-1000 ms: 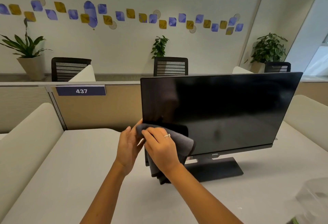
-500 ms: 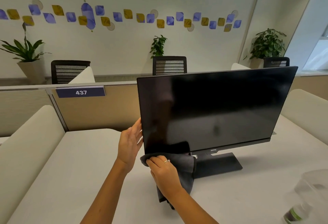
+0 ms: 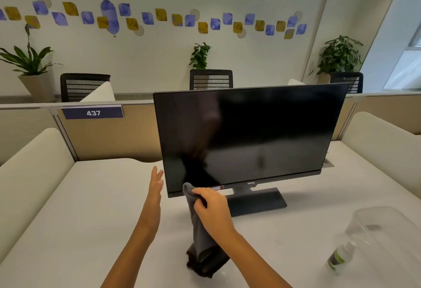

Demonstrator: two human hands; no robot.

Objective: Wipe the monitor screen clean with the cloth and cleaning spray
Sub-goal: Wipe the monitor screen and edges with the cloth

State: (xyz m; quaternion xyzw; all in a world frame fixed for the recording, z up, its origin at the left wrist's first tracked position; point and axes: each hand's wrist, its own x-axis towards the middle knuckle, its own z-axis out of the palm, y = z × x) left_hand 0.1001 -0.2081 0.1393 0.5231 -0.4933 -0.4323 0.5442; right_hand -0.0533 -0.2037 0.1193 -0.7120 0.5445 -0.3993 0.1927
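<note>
Since a moment ago our left hand (image 3: 155,187) has let go of the monitor (image 3: 248,137) edge and hangs flat-fingered just left of it. Our right hand (image 3: 210,210) still pinches the grey cloth (image 3: 200,239) below the screen's lower left corner. At lower right lies a clear container (image 3: 385,224), blurred, with the spray bottle (image 3: 340,258) beside it.

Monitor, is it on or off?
Looks off: the monitor screen is black, showing only faint reflections. No power light is discernible.
</note>
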